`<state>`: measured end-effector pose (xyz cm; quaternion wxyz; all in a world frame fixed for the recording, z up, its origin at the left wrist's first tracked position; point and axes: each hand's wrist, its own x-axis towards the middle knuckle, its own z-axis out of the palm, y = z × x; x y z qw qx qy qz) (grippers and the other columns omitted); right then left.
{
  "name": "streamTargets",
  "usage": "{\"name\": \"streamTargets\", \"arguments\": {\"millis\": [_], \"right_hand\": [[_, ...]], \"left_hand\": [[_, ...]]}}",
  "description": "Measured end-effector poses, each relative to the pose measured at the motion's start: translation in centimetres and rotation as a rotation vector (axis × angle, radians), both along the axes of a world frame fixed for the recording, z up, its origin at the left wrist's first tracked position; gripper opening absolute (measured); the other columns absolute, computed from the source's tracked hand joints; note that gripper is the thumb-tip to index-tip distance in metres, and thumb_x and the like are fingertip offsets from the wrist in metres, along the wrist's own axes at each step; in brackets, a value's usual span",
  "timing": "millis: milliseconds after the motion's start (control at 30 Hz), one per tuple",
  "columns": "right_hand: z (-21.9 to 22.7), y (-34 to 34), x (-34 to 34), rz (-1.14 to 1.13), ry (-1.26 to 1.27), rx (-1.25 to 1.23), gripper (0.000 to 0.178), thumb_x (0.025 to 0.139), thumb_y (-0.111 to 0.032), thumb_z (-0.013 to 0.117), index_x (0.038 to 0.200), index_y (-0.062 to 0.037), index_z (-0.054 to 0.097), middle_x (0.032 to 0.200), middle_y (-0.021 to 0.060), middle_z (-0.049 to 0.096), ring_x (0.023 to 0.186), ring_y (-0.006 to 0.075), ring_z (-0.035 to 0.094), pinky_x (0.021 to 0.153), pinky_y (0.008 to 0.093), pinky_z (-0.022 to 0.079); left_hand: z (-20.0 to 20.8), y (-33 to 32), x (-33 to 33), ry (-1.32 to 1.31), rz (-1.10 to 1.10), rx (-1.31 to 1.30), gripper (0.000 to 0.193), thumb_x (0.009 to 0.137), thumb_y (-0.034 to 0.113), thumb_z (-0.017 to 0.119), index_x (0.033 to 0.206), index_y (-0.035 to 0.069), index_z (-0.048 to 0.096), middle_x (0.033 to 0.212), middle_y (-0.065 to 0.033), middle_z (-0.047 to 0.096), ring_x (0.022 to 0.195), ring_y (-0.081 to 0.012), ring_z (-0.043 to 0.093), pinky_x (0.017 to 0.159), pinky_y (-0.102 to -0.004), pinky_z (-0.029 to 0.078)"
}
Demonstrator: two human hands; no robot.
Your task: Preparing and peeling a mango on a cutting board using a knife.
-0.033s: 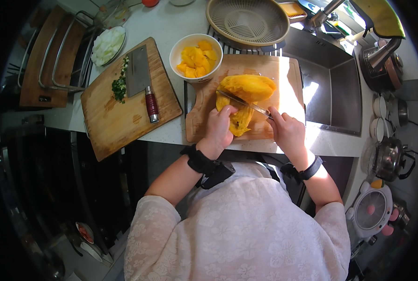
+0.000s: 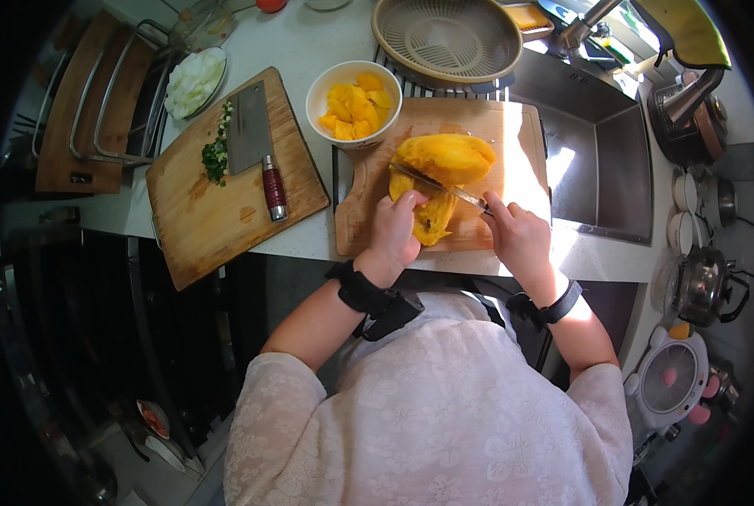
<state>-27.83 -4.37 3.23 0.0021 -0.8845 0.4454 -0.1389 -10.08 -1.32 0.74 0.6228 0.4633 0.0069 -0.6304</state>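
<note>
A mango (image 2: 457,160), peeled and golden yellow, lies on the right-hand wooden cutting board (image 2: 360,223), with a partly cut slab hanging off its near side. My left hand (image 2: 395,226) is closed on the near left edge of this slab, thumb on top; its other fingers are mostly hidden. My right hand (image 2: 518,234) grips a small knife (image 2: 453,190) by its handle. The blade points to the upper left and lies between the slab and the main mango piece. Just beyond the board, a white bowl (image 2: 313,110) holds several yellow chunks.
On the left board (image 2: 199,207) lie a cleaver (image 2: 250,131) and chopped greens (image 2: 215,160). A plate of pale green pieces (image 2: 195,83) stands behind. At the back is a beige colander (image 2: 447,42); the steel sink (image 2: 617,177) is at right. Sunlight crosses the board's right side.
</note>
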Motion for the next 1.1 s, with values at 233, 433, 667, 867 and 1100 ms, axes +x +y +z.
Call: {"name": "streamTargets", "arguments": {"millis": [233,433,667,867,1100], "right_hand": [[-1.0,-0.8,-0.7,0.005,0.064,-0.035,0.024,0.079,-0.026,0.058,0.1,-0.0147,0.052,0.054,0.0031,0.045,0.043,0.0189,0.047,0.041,0.0305,0.037],[-0.1,-1.1,-0.5,0.058,0.115,0.012,0.023,0.079,-0.027,0.057,0.097,-0.0131,0.05,0.053,0.0036,0.045,0.043,0.0198,0.048,0.042,0.0315,0.037],[0.0,-1.6,-0.6,0.029,0.169,0.02,0.024,0.081,-0.029,0.056,0.096,-0.0114,0.049,0.053,0.0049,0.049,0.045,0.0203,0.05,0.043,0.0312,0.037],[-0.1,-1.9,-0.6,0.022,0.037,0.113,0.02,0.083,-0.027,0.054,0.087,-0.0089,0.046,0.049,0.007,0.048,0.045,0.023,0.051,0.044,0.0337,0.037],[-1.3,-2.1,-0.9,0.012,-0.038,0.272,0.023,0.082,-0.021,0.055,0.1,-0.0074,0.05,0.055,0.0115,0.052,0.049,0.027,0.052,0.048,0.0348,0.041]], "left_hand": [[-0.8,0.8,-0.1,0.04,-0.044,0.007,0.011,0.076,0.003,0.05,0.085,-0.001,0.055,0.082,-0.0055,0.057,0.076,-0.0149,0.056,0.07,-0.0267,0.046],[-0.9,1.4,0.0,-0.091,-0.046,0.001,0.011,0.076,0.004,0.051,0.084,-0.001,0.056,0.08,-0.0049,0.057,0.073,-0.0133,0.054,0.068,-0.0255,0.044],[-2.0,1.6,-0.2,-0.177,-0.045,-0.066,0.011,0.074,0.002,0.052,0.082,-0.002,0.056,0.076,-0.0043,0.057,0.069,-0.0123,0.053,0.064,-0.0246,0.042],[-1.7,1.7,0.7,-0.369,-0.135,-0.077,0.011,0.071,0.001,0.052,0.08,-0.004,0.057,0.074,-0.0039,0.057,0.066,-0.0107,0.052,0.061,-0.0238,0.041],[-1.6,2.1,2.0,-0.682,-0.327,-0.038,0.011,0.073,0.002,0.051,0.077,-0.006,0.057,0.069,-0.0044,0.058,0.06,-0.0109,0.052,0.056,-0.0258,0.042]]}}
